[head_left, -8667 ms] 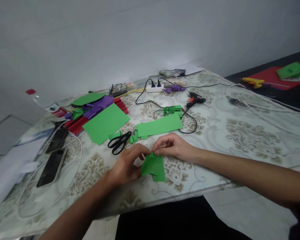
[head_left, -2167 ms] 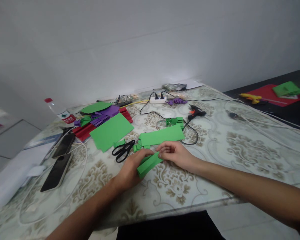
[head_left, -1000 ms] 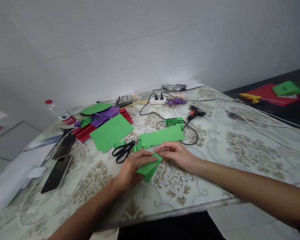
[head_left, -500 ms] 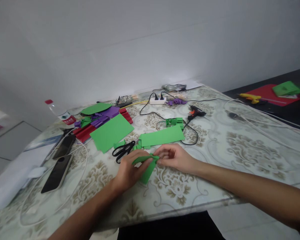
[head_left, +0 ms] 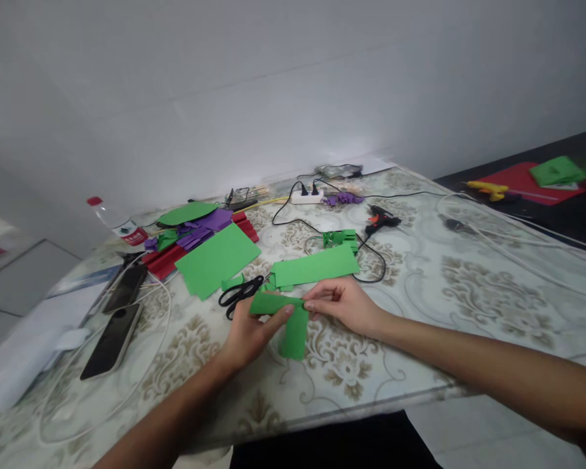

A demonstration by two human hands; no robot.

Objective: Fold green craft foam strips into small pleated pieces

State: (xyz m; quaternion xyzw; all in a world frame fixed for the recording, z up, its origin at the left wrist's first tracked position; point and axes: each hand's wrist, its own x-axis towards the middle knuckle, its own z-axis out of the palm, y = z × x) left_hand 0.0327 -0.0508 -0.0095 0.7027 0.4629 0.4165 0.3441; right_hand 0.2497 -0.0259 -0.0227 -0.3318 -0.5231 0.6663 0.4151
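Both hands hold a piece of green paper [head_left: 294, 335] above the front of the table. One strip of it runs level between the hands and another part hangs down below. My left hand [head_left: 254, 329] is closed on its left side, thumb in front and fingers behind, partly hidden by the paper. My right hand [head_left: 344, 306] pinches the right corner between thumb and fingertips. Black-handled scissors [head_left: 238, 293] lie just behind my left hand. Beyond my hands rests a long green paper strip [head_left: 316, 266] over smaller green pieces.
Green sheets [head_left: 219, 260] lie left, by purple paper [head_left: 198, 231] and red corrugated paper [head_left: 165, 260]. A black glue gun [head_left: 381, 219] and a power strip [head_left: 307, 197] are further back. Phones [head_left: 111, 342], a bottle [head_left: 122, 225] and cables are left. A yellow glue gun [head_left: 488, 190] is far right.
The green paper has gone from a narrow folded shape to a level strip with a part hanging down. My left thumb has shifted across its front. My right hand stays almost in place.
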